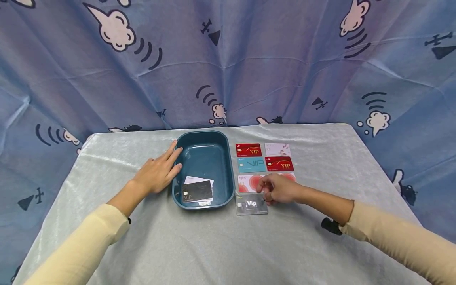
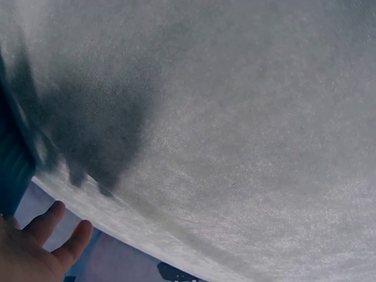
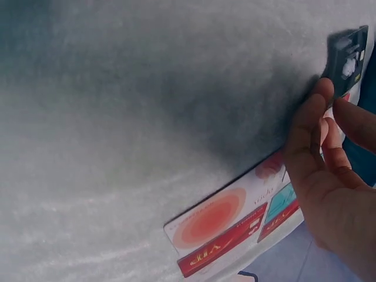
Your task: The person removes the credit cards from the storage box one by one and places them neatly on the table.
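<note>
A teal tray (image 1: 223, 166) stands mid-table with a black card (image 1: 196, 191) lying on a white card (image 1: 198, 181) inside it. My left hand (image 1: 162, 168) lies flat on the cloth, its straight fingers against the tray's left rim; the left wrist view shows only its palm (image 2: 32, 249) beside the tray wall (image 2: 12, 170). My right hand (image 1: 279, 189) has its curled fingers at the right edge of a grey VIP card (image 1: 251, 204), which lies flat just right of the tray. In the right wrist view the thumb (image 3: 314, 117) touches that card (image 3: 348, 59).
Behind the grey card lie more cards in two columns: a white card with red circles (image 1: 249, 182), a teal VIP card (image 1: 251, 164), two red VIP cards (image 1: 248, 150) (image 1: 279, 163) and a pale pink card (image 1: 277, 149). A pale grey cloth (image 1: 228, 245) covers the table, with a blue curtain behind.
</note>
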Demonstrator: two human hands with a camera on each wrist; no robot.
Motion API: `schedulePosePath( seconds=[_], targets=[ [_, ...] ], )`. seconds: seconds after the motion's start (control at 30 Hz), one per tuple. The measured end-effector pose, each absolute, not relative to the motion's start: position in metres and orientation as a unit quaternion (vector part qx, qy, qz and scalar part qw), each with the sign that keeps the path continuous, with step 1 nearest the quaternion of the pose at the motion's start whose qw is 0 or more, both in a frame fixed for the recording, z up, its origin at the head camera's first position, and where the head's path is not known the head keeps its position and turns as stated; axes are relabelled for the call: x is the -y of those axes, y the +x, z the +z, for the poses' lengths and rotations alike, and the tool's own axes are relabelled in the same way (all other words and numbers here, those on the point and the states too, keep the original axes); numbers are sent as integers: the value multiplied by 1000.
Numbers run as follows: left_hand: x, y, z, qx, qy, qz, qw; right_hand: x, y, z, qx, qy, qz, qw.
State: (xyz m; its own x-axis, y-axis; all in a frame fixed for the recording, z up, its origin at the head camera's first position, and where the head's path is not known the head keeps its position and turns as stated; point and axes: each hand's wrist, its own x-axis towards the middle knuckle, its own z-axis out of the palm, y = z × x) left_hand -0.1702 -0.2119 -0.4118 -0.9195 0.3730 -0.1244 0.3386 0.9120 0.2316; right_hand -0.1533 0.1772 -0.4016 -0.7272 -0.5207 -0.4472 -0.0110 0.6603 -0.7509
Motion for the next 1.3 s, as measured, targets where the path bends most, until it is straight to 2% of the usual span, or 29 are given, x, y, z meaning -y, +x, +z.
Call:
schedulePosePath(
  seconds=[0.4, 0.63, 0.83, 1.3],
  targets=[
    [213, -171, -413, -974, 186, 103, 81, -160, -169, -376, -881, -190, -329, 283],
    [215, -170, -415, -974, 188, 106, 74, -134, -186, -348, -861, -219, -383, 254],
    [215, -170, -415, -974, 192, 106, 63, -109, -193, -343, -839, -253, -420, 238],
    [215, -170, -415, -974, 189, 108, 68, -65, -186, -357, -835, -260, -386, 295]
  ],
)
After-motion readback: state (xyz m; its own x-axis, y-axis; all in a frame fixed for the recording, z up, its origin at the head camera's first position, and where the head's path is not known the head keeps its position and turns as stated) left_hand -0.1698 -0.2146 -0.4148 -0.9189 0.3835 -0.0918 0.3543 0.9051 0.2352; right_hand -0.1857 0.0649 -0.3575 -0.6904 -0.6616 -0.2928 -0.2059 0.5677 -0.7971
